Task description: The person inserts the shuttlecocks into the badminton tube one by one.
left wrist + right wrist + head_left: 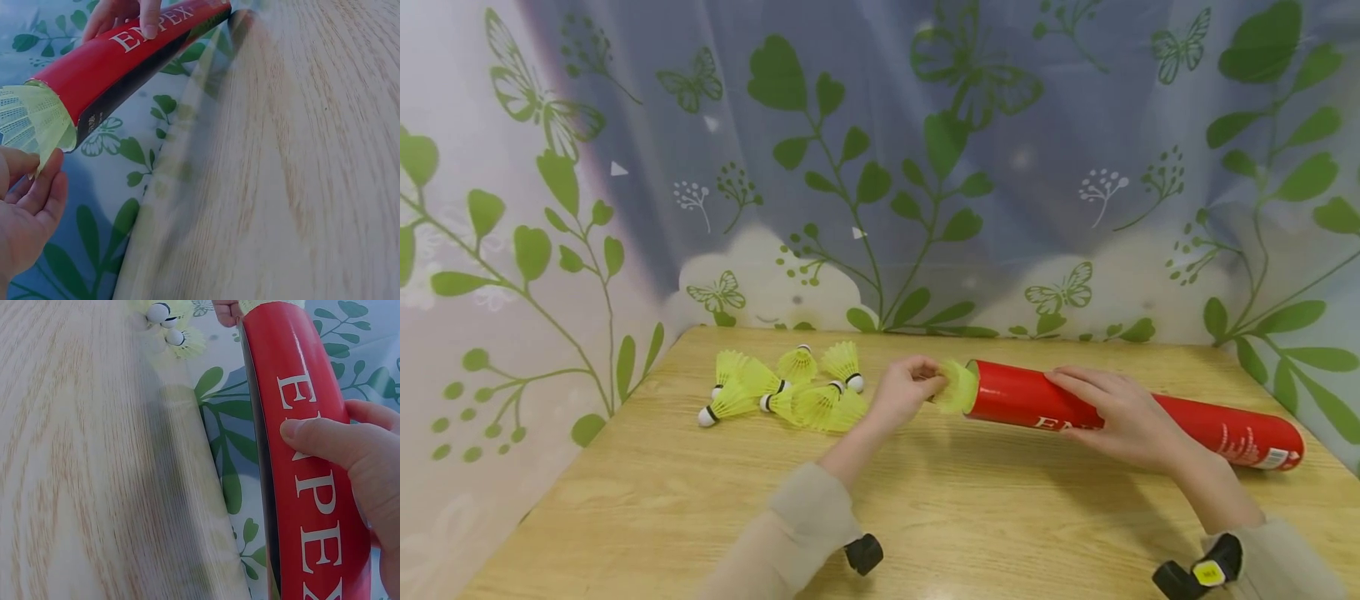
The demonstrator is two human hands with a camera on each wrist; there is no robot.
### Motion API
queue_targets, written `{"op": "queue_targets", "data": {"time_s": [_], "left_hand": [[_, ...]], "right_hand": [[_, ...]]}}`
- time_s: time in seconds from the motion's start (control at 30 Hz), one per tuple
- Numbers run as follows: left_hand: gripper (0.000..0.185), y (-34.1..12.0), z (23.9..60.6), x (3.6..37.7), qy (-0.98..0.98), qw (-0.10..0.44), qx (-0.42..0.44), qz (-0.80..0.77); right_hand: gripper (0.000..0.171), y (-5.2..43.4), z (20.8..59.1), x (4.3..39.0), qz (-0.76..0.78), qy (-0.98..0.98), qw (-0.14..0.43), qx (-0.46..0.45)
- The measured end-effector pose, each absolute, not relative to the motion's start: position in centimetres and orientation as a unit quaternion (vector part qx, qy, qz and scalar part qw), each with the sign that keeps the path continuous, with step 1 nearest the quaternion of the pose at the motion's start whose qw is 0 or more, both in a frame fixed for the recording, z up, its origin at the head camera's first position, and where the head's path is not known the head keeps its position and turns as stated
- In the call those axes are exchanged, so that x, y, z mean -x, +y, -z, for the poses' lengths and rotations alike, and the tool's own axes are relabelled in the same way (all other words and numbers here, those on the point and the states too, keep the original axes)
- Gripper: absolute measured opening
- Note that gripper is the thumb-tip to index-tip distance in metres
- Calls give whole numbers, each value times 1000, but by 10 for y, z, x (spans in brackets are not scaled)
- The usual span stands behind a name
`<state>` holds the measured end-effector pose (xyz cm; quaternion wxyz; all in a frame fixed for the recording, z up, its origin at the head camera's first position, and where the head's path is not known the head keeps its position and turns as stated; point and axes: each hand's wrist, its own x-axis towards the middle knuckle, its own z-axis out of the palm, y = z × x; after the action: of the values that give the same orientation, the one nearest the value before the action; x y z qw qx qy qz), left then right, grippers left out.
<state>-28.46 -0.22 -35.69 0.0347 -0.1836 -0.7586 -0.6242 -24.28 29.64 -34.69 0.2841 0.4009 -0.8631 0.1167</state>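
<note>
Shuttlecock (957, 387) cork: hidden inside red tube (1135, 412), centre frame. Tube lettering: partly covered by my right hand (1120, 417).

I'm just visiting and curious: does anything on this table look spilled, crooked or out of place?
Nothing looks damaged. The red tube lies on its side, held by the right hand, with a yellow shuttlecock sticking out of its open end at the left hand. More shuttlecocks lie in a loose heap on the table.

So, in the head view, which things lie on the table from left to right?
pile of yellow shuttlecocks → left hand → shuttlecock at the tube mouth → red tube, with the right hand resting on it.
</note>
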Motion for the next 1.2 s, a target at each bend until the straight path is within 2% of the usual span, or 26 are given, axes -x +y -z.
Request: {"op": "queue_targets", "data": {"time_s": [0.17, 0.37, 0.77, 0.9, 1.1, 1.2], "left_hand": [[9, 3, 360, 284, -761, 34, 182, 622], [11, 1, 361, 283, -785, 37, 175, 593], [13, -3, 360, 284, -783, 32, 168, 598], [13, 0, 359, 284, -776, 31, 168, 607], [11, 5, 360, 283, -767, 24, 170, 618], [10, 7, 361, 283, -760, 20, 170, 627]], "right_hand": [[69, 295, 347, 242, -114, -864, 284, -399], [63, 296, 347, 243, -114, -863, 279, -406], [68, 295, 348, 242, -115, -868, 276, -396], [64, 295, 347, 241, -117, -875, 268, -386], [80, 296, 347, 241, -115, -879, 265, -379], [71, 296, 347, 242, -114, -874, 273, -386]]}}
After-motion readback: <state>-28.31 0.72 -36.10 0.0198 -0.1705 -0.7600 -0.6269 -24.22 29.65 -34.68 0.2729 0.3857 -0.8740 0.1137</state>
